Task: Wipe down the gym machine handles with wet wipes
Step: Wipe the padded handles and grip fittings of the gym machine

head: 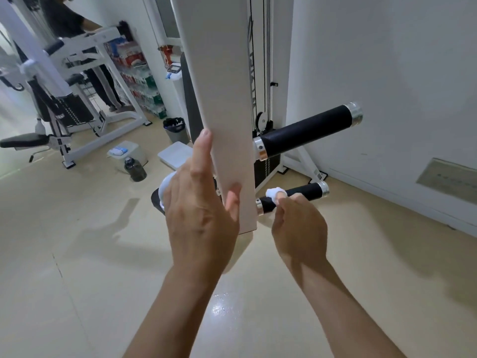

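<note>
A white machine bar [222,99] hangs down in front of me with two black foam handles sticking out to the right. My left hand [198,202] grips the bar's lower end, thumb on its right face. My right hand [296,226] pinches a bunched white wet wipe [274,193] against the inner end of the lower black handle [304,193], near its chrome collar. The upper black handle [307,130] is untouched and ends in a chrome cap. Something white and rounded [165,184] shows behind my left hand; I cannot tell what it is.
A grey wall [400,86] runs close on the right. On the beige floor lie a dark water bottle [135,169], a white box with a blue pack [126,152], a white lid [175,154] and a bin [175,129]. Another white machine [77,81] and a person [77,34] stand at the far left.
</note>
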Action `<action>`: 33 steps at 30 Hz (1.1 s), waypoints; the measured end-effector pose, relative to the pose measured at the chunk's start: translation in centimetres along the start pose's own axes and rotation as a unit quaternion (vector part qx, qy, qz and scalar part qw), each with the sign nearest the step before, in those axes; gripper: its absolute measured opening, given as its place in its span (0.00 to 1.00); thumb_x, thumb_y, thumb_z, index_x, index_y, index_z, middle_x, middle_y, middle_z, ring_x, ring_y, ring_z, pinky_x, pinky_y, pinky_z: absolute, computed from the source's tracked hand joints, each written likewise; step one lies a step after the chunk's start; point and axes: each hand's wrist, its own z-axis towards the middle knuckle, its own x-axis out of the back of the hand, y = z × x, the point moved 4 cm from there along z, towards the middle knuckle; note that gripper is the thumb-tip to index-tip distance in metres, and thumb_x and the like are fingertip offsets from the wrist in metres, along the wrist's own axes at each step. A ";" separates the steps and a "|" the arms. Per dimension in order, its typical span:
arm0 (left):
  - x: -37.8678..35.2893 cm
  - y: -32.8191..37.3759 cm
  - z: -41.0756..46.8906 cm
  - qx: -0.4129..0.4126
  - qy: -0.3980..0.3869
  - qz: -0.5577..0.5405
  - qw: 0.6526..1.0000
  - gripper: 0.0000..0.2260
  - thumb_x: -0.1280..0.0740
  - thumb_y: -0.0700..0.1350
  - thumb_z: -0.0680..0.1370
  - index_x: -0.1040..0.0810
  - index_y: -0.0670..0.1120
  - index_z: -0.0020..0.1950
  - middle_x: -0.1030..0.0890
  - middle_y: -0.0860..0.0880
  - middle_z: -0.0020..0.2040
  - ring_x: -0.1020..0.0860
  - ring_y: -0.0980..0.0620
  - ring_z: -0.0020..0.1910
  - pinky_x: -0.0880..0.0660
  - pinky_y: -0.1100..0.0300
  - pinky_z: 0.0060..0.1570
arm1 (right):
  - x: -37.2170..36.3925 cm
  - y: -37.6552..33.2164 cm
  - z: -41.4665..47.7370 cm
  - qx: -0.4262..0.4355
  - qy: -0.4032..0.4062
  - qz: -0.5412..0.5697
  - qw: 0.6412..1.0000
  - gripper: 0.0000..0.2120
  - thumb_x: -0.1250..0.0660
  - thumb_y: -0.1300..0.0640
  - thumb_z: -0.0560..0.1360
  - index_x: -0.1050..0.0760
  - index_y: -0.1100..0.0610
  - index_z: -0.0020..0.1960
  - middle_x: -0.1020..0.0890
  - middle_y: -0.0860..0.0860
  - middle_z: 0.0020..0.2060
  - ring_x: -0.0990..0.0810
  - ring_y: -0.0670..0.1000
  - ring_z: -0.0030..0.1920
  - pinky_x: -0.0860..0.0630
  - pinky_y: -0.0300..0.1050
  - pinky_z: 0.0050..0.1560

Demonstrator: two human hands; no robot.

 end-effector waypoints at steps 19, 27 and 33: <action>-6.3 -0.7 -3.9 -0.151 -0.321 0.156 0.922 0.31 0.26 0.40 0.58 0.21 0.41 0.62 0.24 0.50 0.27 0.28 0.48 0.19 0.45 0.64 0.20 | -1.2 -0.3 -0.3 -0.125 -0.002 0.086 0.988 0.03 0.35 0.52 0.74 0.23 0.48 0.43 0.22 0.49 0.36 0.23 0.53 0.37 0.32 0.42 0.35; -6.8 -0.7 -3.3 -0.187 -0.323 0.164 0.913 0.32 0.25 0.38 0.52 0.19 0.39 0.58 0.31 0.48 0.19 0.48 0.48 0.20 0.61 0.68 0.31 | 0.4 -0.6 1.0 -0.085 0.050 0.170 0.980 0.03 0.28 0.53 0.72 0.22 0.49 0.42 0.21 0.45 0.33 0.22 0.42 0.34 0.29 0.32 0.35; -7.7 -0.9 -3.8 -0.132 -0.344 0.172 0.914 0.30 0.24 0.37 0.56 0.19 0.42 0.59 0.26 0.48 0.23 0.35 0.46 0.15 0.47 0.66 0.21 | -0.8 -0.8 1.3 0.088 0.010 0.053 0.995 0.09 0.36 0.56 0.76 0.17 0.54 0.45 0.22 0.50 0.37 0.23 0.48 0.35 0.33 0.30 0.40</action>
